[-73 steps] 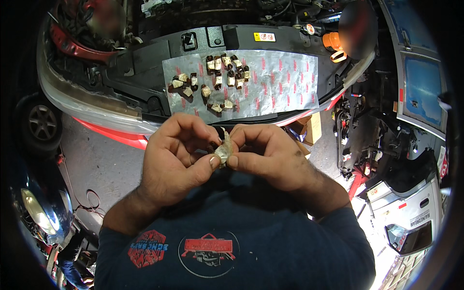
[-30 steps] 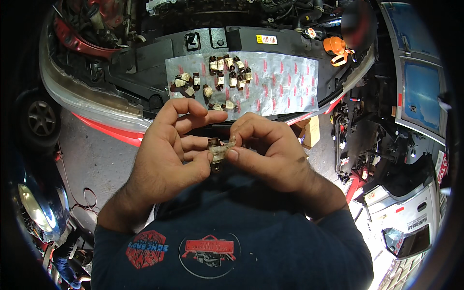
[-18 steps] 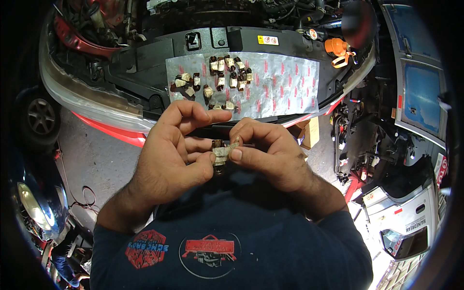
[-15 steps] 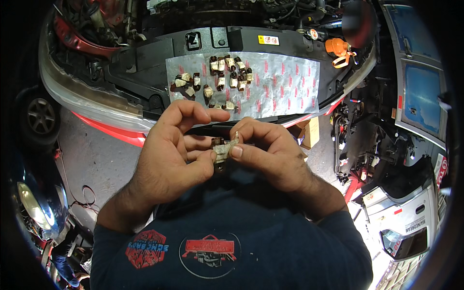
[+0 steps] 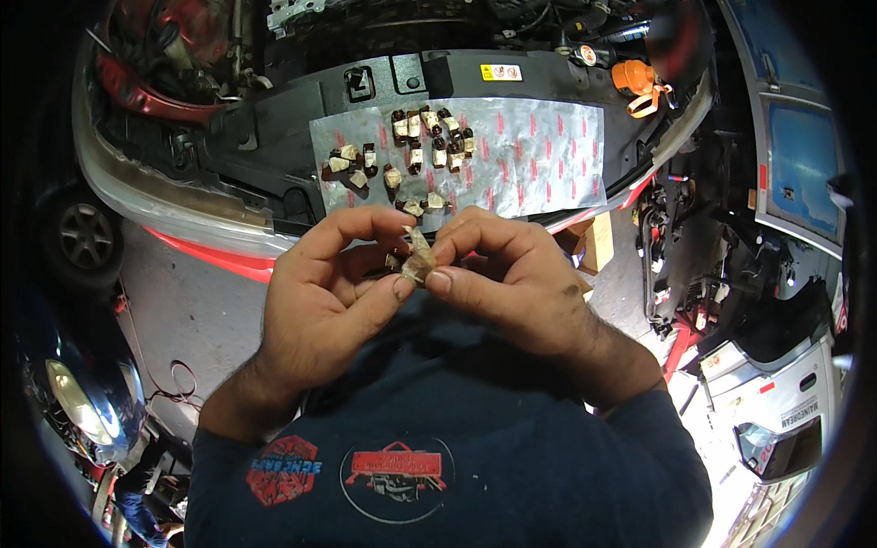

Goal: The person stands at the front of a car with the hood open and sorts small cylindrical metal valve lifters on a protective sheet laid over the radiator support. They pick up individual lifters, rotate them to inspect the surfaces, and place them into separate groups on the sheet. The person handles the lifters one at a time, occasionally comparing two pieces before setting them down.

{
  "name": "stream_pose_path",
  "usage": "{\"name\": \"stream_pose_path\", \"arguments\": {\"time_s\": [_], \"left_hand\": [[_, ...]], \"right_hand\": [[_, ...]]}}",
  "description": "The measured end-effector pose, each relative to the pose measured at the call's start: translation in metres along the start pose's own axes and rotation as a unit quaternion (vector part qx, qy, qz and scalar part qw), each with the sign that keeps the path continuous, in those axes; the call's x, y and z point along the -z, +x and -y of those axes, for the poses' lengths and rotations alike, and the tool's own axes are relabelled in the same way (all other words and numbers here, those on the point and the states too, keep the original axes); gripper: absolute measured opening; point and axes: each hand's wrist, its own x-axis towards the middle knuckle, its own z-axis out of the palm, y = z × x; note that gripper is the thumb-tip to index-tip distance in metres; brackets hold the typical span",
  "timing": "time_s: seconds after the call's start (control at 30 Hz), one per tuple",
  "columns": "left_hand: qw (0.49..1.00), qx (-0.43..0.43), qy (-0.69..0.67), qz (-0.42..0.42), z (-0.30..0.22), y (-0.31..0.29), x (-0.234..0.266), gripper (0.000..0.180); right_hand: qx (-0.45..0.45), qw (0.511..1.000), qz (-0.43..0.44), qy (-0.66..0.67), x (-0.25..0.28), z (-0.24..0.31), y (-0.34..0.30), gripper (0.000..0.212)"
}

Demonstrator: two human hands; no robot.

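My left hand (image 5: 320, 297) holds a small dark brown part (image 5: 393, 259), mostly hidden behind its fingers. A crumpled strip of pale masking tape (image 5: 418, 258) sticks up from that part, between my two hands. The thumb and forefinger of my right hand (image 5: 516, 285) pinch the tape. Just beyond my hands, a silvery sheet with red print (image 5: 539, 160) bears several similar small dark parts (image 5: 416, 157) wrapped in pale tape. Some lie in loose rows, others in a cluster at the left.
The sheet rests on the black front panel (image 5: 265, 105) of a car with its engine bay exposed. An orange cap-like piece with a strap (image 5: 632, 77) sits at the panel's right. A cardboard box (image 5: 598, 243) stands below the bumper. A wheel (image 5: 87, 236) is at the left.
Both hands have shifted slightly away from my body. The tape strip now rises higher between them, and less of the brown part shows.
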Motion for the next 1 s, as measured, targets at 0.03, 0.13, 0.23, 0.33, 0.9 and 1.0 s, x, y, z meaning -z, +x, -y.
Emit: {"name": "stream_pose_path", "arguments": {"time_s": [0.03,0.13,0.23,0.33,0.9,1.0], "left_hand": [[1.000,-0.004,-0.004,-0.003,0.000,0.000,-0.001,0.045],[1.000,-0.019,-0.010,-0.004,0.000,0.000,-0.004,0.044],[0.999,-0.031,-0.011,0.004,0.000,-0.001,-0.007,0.043],[0.999,-0.030,-0.022,0.005,0.001,-0.003,-0.008,0.043],[1.000,0.018,0.007,0.019,-0.007,-0.009,-0.012,0.037],[0.999,0.036,-0.030,0.019,-0.008,-0.006,-0.013,0.029]], "right_hand": [[0.005,1.000,0.000,-0.003,0.001,0.000,0.001,0.021],[0.028,1.000,0.003,-0.008,0.002,0.000,0.002,0.019],[0.035,0.999,0.008,0.004,0.001,0.001,0.002,0.018],[0.003,0.999,0.014,0.035,0.001,0.005,-0.003,0.017],[-0.042,0.997,0.039,0.057,0.006,0.016,-0.013,0.021],[-0.041,0.996,0.061,0.049,0.009,0.019,-0.014,0.013]]}}
